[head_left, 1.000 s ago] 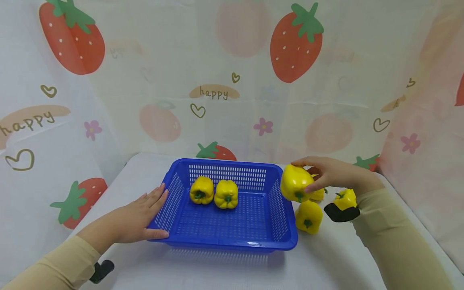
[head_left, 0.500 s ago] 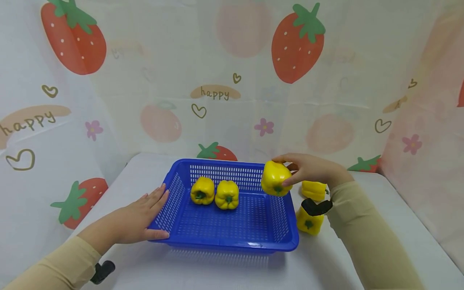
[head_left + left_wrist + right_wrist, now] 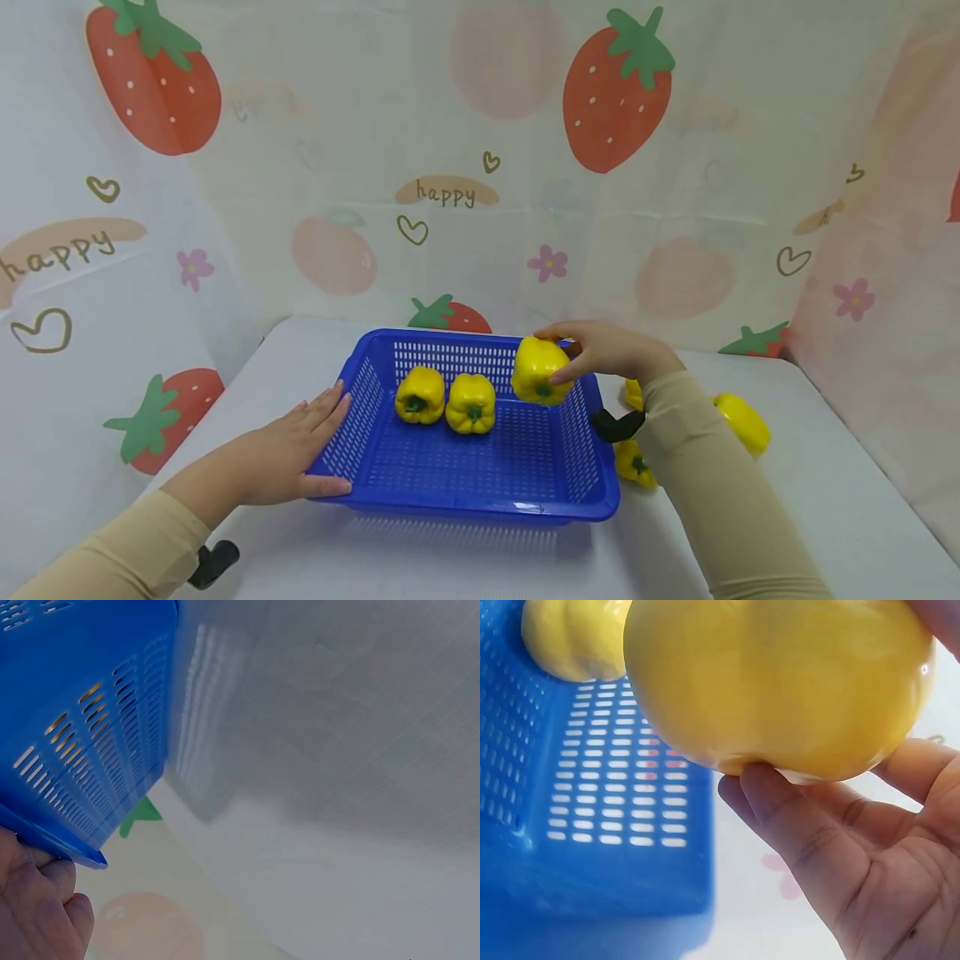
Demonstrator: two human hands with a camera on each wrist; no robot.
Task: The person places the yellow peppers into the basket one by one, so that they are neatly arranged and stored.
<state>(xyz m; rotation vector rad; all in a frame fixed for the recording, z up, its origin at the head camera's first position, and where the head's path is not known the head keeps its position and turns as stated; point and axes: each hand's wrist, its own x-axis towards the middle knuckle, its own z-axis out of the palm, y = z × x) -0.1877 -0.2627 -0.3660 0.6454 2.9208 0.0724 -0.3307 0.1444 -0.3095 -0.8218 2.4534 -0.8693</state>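
Observation:
My right hand (image 3: 611, 350) grips a yellow bell pepper (image 3: 540, 371), thumb on the near side, over the right part of a blue plastic basket (image 3: 480, 507). Close up in the right wrist view, that pepper (image 3: 772, 682) is glossy, with fingertips pressed to its surface. Two more yellow bell peppers, a left one (image 3: 420, 395) and a right one (image 3: 471, 403), lie side by side inside the basket, stems toward me. My left hand (image 3: 281, 454) rests on the basket's left rim, fingers extended and thumb at the front corner. The left wrist view shows that hand (image 3: 41, 907) against the rim.
Right of the basket, yellow peppers lie on the white table (image 3: 810, 467): one near the basket wall (image 3: 634, 463), one partly behind the right wrist (image 3: 633, 393), and one beyond the forearm (image 3: 742, 423). A strawberry-print curtain (image 3: 480, 167) encloses the back and sides.
My right hand has carried the held pepper leftward, from beyond the basket's right rim to over its inside. The left hand and the basket stay put.

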